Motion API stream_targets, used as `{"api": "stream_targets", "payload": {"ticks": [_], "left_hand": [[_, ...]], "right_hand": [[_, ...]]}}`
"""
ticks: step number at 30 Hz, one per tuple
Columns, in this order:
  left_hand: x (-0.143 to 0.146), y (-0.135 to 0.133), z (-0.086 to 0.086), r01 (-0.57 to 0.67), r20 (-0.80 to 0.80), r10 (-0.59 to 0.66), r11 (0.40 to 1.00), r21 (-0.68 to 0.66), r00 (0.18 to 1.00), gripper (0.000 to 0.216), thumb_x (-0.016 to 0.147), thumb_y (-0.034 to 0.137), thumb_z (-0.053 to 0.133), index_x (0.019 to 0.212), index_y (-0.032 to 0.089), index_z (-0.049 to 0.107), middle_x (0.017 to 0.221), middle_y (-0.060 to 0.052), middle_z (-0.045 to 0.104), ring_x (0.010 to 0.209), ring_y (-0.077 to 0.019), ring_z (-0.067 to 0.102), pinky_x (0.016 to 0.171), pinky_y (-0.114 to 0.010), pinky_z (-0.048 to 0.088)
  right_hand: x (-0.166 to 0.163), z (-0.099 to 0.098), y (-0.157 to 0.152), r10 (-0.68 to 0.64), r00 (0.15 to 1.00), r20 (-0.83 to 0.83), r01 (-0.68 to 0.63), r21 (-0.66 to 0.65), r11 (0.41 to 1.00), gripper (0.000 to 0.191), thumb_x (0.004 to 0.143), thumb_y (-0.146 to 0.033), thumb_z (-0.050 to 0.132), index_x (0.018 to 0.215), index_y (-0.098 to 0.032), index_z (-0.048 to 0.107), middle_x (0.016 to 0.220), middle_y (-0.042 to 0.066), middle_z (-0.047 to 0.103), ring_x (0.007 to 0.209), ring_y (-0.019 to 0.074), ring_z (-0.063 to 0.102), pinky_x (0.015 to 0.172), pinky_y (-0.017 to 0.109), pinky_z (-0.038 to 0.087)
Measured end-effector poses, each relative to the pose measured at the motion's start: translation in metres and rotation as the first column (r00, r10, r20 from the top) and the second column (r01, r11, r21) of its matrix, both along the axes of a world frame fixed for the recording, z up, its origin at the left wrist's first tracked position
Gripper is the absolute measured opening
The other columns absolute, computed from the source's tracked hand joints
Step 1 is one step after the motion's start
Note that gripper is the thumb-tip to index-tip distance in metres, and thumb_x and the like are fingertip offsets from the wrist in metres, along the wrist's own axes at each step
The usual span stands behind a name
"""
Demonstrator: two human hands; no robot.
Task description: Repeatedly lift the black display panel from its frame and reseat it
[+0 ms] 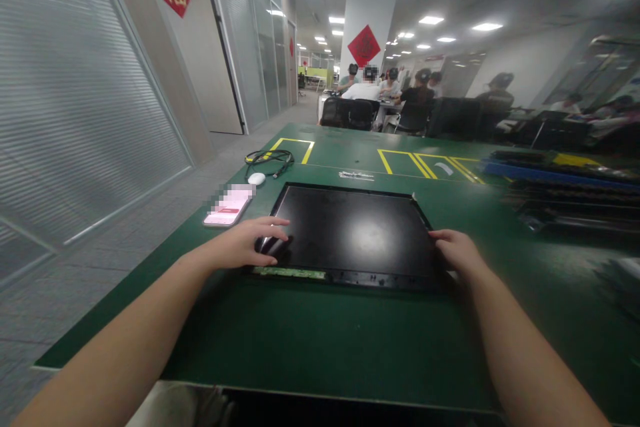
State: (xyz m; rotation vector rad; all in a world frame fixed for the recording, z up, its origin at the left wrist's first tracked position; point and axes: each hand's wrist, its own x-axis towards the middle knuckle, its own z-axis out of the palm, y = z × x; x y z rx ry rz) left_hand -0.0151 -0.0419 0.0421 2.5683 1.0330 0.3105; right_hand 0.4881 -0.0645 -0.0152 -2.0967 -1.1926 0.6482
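Observation:
A black LCD screen panel [350,227] lies flat on the green table in front of me, with a bright reflection on its right half. Along its near edge runs a narrow green circuit board [290,273]. My left hand [250,240] is at the panel's left edge, fingers and thumb spread apart over the corner area. On the opposite side, my right hand [457,250] pinches the right edge, its fingertips partly hidden beneath the frame.
Left of the panel on the table [320,340] are a phone [230,208], a white mouse [257,179] and a coiled black cable [269,160]. Small strips [356,175] lie beyond it. Stacked dark panels [570,197] stand at right. Several people [365,90] sit farther back.

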Motion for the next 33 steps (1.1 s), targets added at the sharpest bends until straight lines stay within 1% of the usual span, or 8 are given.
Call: {"api": "stream_targets", "payload": {"ticks": [5,8,10,13,16,23,28,33], "left_hand": [[0.000,0.000,0.000,0.004,0.001,-0.004,1.000,0.001,1.000,0.037,0.080,0.038,0.071,0.114,0.025,0.068,0.149,-0.009,0.052,0.131,-0.0279,0.053,0.104,-0.039,0.044],[-0.001,0.002,-0.002,-0.023,0.017,0.023,1.000,0.006,1.000,0.043,0.078,0.044,0.073,0.116,0.025,0.068,0.149,-0.009,0.051,0.132,-0.0287,0.051,0.106,-0.040,0.043],[-0.001,0.005,-0.005,-0.085,0.028,0.084,0.996,0.022,0.996,0.049,0.078,0.052,0.070,0.118,0.024,0.068,0.149,-0.010,0.051,0.132,-0.0298,0.051,0.107,-0.041,0.043],[-0.002,0.011,-0.011,-0.244,0.044,0.240,0.966,0.087,0.970,0.052,0.086,0.057,0.055,0.120,0.020,0.068,0.145,-0.014,0.054,0.128,-0.0307,0.054,0.107,-0.044,0.043],[-0.003,0.018,-0.019,-0.349,0.002,0.353,0.924,0.157,0.936,0.053,0.091,0.051,0.045,0.118,0.013,0.070,0.138,-0.019,0.058,0.125,-0.0328,0.055,0.107,-0.046,0.042],[0.004,0.020,-0.026,-0.381,-0.121,0.420,0.890,0.252,0.900,0.048,0.088,0.030,0.041,0.123,0.013,0.069,0.137,-0.018,0.061,0.126,-0.0344,0.056,0.107,-0.047,0.044],[0.011,0.019,-0.027,-0.368,-0.135,0.408,0.897,0.246,0.903,0.049,0.087,0.022,0.038,0.123,0.010,0.068,0.130,-0.018,0.066,0.120,-0.0324,0.061,0.106,-0.044,0.046],[0.010,0.025,-0.032,-0.373,-0.106,0.407,0.895,0.246,0.907,0.049,0.084,0.019,0.040,0.122,0.006,0.068,0.128,-0.021,0.066,0.121,-0.0328,0.060,0.107,-0.044,0.044]], "right_hand": [[0.003,-0.002,0.001,0.004,1.000,0.016,-0.004,0.012,1.000,0.048,0.068,-0.011,0.054,0.112,-0.013,0.074,0.075,0.008,0.073,0.057,0.0156,0.061,0.054,0.024,0.043],[0.004,0.000,0.002,0.000,0.999,0.033,0.000,-0.003,1.000,0.049,0.067,-0.010,0.054,0.111,-0.013,0.074,0.073,0.008,0.072,0.058,0.0160,0.062,0.055,0.025,0.044],[0.003,0.001,0.002,0.003,0.999,0.034,-0.003,-0.006,1.000,0.050,0.067,-0.010,0.054,0.112,-0.013,0.074,0.073,0.008,0.072,0.059,0.0163,0.062,0.056,0.025,0.045],[0.003,0.001,0.002,0.009,0.999,0.032,-0.009,-0.007,1.000,0.049,0.068,-0.010,0.053,0.113,-0.014,0.074,0.077,0.009,0.073,0.061,0.0163,0.063,0.057,0.025,0.045],[0.005,-0.001,0.002,0.012,0.999,0.035,-0.012,0.010,1.000,0.048,0.067,-0.010,0.053,0.111,-0.013,0.074,0.082,0.009,0.074,0.062,0.0164,0.064,0.057,0.025,0.046],[0.006,-0.002,0.003,0.015,0.999,0.051,-0.016,0.008,1.000,0.047,0.067,-0.012,0.054,0.110,-0.013,0.074,0.070,0.008,0.071,0.060,0.0172,0.063,0.056,0.026,0.045],[0.005,-0.003,0.004,0.006,0.998,0.059,-0.008,0.033,0.999,0.045,0.068,-0.013,0.054,0.108,-0.014,0.075,0.083,0.009,0.074,0.067,0.0183,0.066,0.062,0.027,0.048],[0.005,-0.001,0.004,0.003,0.996,0.089,-0.004,0.013,1.000,0.044,0.069,-0.014,0.055,0.108,-0.015,0.075,0.081,0.009,0.073,0.069,0.0192,0.066,0.066,0.028,0.050]]}}
